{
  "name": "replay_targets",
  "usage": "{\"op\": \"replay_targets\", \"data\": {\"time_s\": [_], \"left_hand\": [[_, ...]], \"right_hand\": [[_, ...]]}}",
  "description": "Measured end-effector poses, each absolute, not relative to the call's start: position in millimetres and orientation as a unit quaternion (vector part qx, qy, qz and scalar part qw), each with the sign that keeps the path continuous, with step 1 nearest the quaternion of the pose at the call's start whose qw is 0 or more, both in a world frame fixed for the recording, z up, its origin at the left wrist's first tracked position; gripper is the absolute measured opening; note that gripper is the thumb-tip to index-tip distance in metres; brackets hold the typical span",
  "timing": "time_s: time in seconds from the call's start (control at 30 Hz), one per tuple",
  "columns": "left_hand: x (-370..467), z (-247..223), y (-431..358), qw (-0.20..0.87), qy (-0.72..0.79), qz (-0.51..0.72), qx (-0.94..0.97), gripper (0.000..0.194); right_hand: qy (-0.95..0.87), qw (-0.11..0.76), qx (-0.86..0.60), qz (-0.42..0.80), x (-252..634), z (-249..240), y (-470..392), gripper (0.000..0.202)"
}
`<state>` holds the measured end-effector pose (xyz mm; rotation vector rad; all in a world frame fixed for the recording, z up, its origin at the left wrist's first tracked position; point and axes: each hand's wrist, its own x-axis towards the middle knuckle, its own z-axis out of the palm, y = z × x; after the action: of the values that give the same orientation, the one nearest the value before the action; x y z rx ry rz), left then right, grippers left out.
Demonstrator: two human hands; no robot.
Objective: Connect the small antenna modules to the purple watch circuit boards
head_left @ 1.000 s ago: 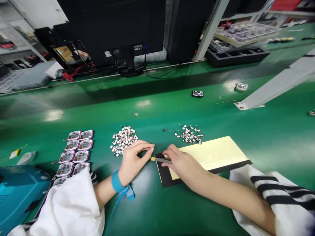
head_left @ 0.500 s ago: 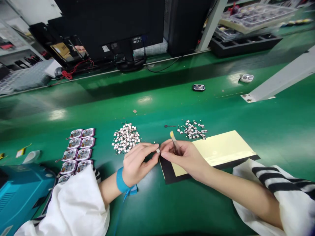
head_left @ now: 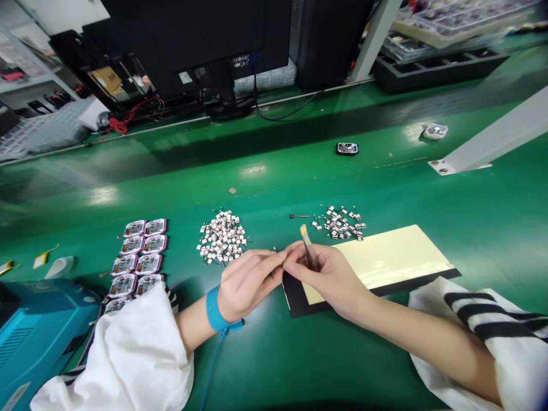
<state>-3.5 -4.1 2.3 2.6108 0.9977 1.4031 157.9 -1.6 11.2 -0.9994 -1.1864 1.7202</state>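
Observation:
My left hand (head_left: 250,282), with a blue wrist strap (head_left: 216,309), is pinched at the fingertips around a small component that is now almost hidden. My right hand (head_left: 331,274) meets it fingertip to fingertip and holds tweezers (head_left: 309,245), their yellow-tipped end pointing up. Beneath the right hand lies a pale yellow sheet (head_left: 394,257) on a black board (head_left: 299,302). A large pile of small silvery components (head_left: 222,237) sits beyond my left hand, and a smaller pile (head_left: 342,222) beyond my right.
Rows of purple-edged device housings (head_left: 149,264) stand at left beside a teal machine (head_left: 38,325). A black monitor (head_left: 201,45) is at the back. A grey metal post (head_left: 492,137) meets the bench at right, near a black tray (head_left: 436,68).
My left fingers have closed in against the right fingertips, covering the small component that showed between them before. The camera view has shifted slightly.

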Motion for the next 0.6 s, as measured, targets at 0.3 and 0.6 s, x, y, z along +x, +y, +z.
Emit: {"op": "replay_targets", "data": {"time_s": [0.3,0.6], "left_hand": [[-3.7,5.0,-5.1,0.057,0.315,0.445,0.836,0.033],[-4.1,1.8,-6.7,0.131,0.360,0.457,0.803,0.030]], "right_hand": [[-0.406,0.395,-0.404,0.719,158.2,13.4,2.4,0.023],[-0.485,0.356,-0.424,0.677,163.6,11.7,5.2,0.022]]}}
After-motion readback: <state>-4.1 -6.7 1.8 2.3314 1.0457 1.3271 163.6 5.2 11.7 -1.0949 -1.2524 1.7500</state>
